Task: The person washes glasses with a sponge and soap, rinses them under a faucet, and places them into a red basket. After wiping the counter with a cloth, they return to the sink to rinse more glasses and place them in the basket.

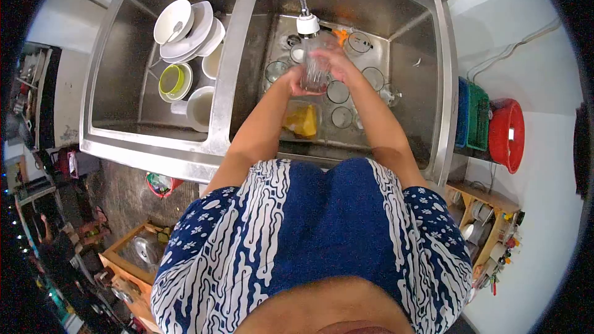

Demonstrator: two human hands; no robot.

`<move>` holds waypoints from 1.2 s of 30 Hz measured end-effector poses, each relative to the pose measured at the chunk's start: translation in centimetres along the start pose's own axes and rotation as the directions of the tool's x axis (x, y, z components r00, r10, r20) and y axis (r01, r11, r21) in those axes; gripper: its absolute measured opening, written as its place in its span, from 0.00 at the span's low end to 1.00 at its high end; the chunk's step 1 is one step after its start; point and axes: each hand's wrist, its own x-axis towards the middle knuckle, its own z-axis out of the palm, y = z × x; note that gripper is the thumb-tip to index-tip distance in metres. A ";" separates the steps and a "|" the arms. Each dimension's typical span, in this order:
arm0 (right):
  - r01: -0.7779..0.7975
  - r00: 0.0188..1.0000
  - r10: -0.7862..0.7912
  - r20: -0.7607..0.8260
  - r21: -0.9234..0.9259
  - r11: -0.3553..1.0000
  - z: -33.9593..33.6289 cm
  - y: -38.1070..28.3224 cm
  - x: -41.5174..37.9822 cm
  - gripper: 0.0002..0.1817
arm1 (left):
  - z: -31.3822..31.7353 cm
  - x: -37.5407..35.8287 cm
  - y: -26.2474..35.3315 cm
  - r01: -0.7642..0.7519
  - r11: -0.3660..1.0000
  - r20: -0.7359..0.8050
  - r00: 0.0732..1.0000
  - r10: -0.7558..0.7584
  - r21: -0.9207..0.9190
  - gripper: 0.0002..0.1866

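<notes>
Under the white tap head (307, 25), a clear drinking glass (314, 75) is held between my two hands in the right basin. My left hand (299, 81) is closed round its lower left side. At its upper right side, my right hand (336, 64) grips the glass, its fingers partly blurred. Water seems to run down over the glass. Several more glasses stand on the basin floor around my hands, among them one glass (338, 91) just below my right hand. A clear tub with a yellow cloth-like thing (302, 120) sits nearest my body.
In the left basin are stacked white plates (199, 32), a bowl (173, 20) with a spoon, a lime-green bowl (171, 80) and a white mug (199, 109). A metal divider (232, 55) separates the basins. Green (477, 116) and red baskets (506, 136) hang at right.
</notes>
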 end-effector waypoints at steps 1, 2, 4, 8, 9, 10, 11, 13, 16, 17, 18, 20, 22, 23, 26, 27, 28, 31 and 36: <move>0.018 0.999 -0.013 0.034 -0.152 0.988 0.6 0.0 -0.5 0.27 | -0.5 0.2 -0.2 0.001 1.000 0.001 1.000 -0.001 -0.001 0.26; 0.018 0.999 -0.013 0.033 -0.152 0.988 0.8 -0.1 -0.7 0.27 | -1.0 0.2 -0.2 0.029 1.000 0.033 0.999 -0.029 0.007 0.28; 0.038 0.980 0.005 0.198 -0.213 0.976 1.2 -0.2 -1.1 0.31 | -1.6 0.5 -0.3 0.056 0.998 0.062 0.996 -0.057 0.017 0.31; 0.058 0.909 -0.228 -0.349 -0.435 0.898 0.5 2.4 1.3 0.31 | 2.0 -0.8 -0.7 -0.232 0.956 -0.130 0.958 0.257 0.180 0.44; 0.067 0.892 -0.263 -0.368 -0.467 0.882 0.4 2.7 1.5 0.33 | 2.8 -0.9 -0.8 -0.309 0.870 -0.157 0.906 0.392 0.384 0.47; 0.071 0.874 -0.295 -0.386 -0.499 0.864 0.3 3.2 1.7 0.35 | 3.2 -1.1 -0.9 -0.306 0.871 -0.157 0.908 0.389 0.385 0.47; 0.067 0.874 -0.292 -0.388 -0.500 0.863 0.8 2.3 0.8 0.35 | 3.6 -1.2 -1.1 -0.339 0.834 -0.264 0.837 0.479 0.436 0.49; -0.001 0.976 -0.073 -0.206 -0.338 0.941 2.5 -0.7 -2.0 0.25 | 2.7 0.0 -1.3 -0.463 0.830 -0.314 0.774 0.549 0.311 0.50; -0.191 0.975 0.171 0.144 0.141 0.971 0.5 0.6 -0.7 0.23 | 2.3 -1.1 -0.8 -0.362 0.932 -0.050 0.931 0.361 -0.003 0.51; -0.254 0.963 0.234 0.137 0.150 0.956 0.8 -0.7 -2.0 0.14 | 1.7 -1.6 -0.3 -0.234 0.971 0.043 0.972 0.233 0.042 0.50; -0.252 0.963 0.233 0.132 0.153 0.956 0.1 -0.4 -1.2 0.14 | 1.6 -1.6 0.0 -0.231 0.972 0.046 0.972 0.229 0.044 0.50; -0.280 0.908 0.300 0.294 -0.110 0.954 -0.7 0.6 0.1 0.24 | 1.4 -1.9 -0.1 -0.041 0.998 0.070 0.997 0.037 0.056 0.52; 0.023 0.998 -0.001 0.070 -0.320 0.947 0.7 1.8 0.7 0.31 | 1.0 -1.6 -0.5 -0.095 0.993 -0.003 0.995 0.096 0.073 0.53; 0.249 0.934 -0.350 -0.075 -0.565 0.787 1.7 2.3 0.6 0.37 | 0.9 -1.6 -0.8 -0.148 0.985 -0.075 0.985 0.155 0.090 0.53; 0.128 0.866 -0.437 -0.242 -0.739 0.662 3.7 1.3 -0.4 0.47 | 4.5 -2.4 -1.9 -0.570 0.806 -0.207 0.779 0.592 0.158 0.55; 0.115 0.862 -0.446 -0.239 -0.765 0.633 4.1 0.5 -1.2 0.42 | 3.8 -1.9 -1.8 -0.541 0.837 -0.189 0.816 0.547 0.087 0.53; 0.112 0.863 -0.444 -0.242 -0.765 0.634 3.4 0.9 -0.9 0.42 | 3.5 -2.1 -1.5 -0.538 0.839 -0.190 0.817 0.544 0.086 0.53; -0.080 0.973 0.071 0.220 0.033 0.996 0.7 1.3 -0.2 0.22 | 0.9 -1.2 -0.7 -0.228 0.970 -0.051 0.971 0.233 0.089 0.44; -0.010 0.991 0.011 0.132 -0.005 1.000 1.2 0.3 -1.6 0.22 | 1.4 -0.5 -0.9 -0.294 0.950 -0.046 0.953 0.300 0.105 0.44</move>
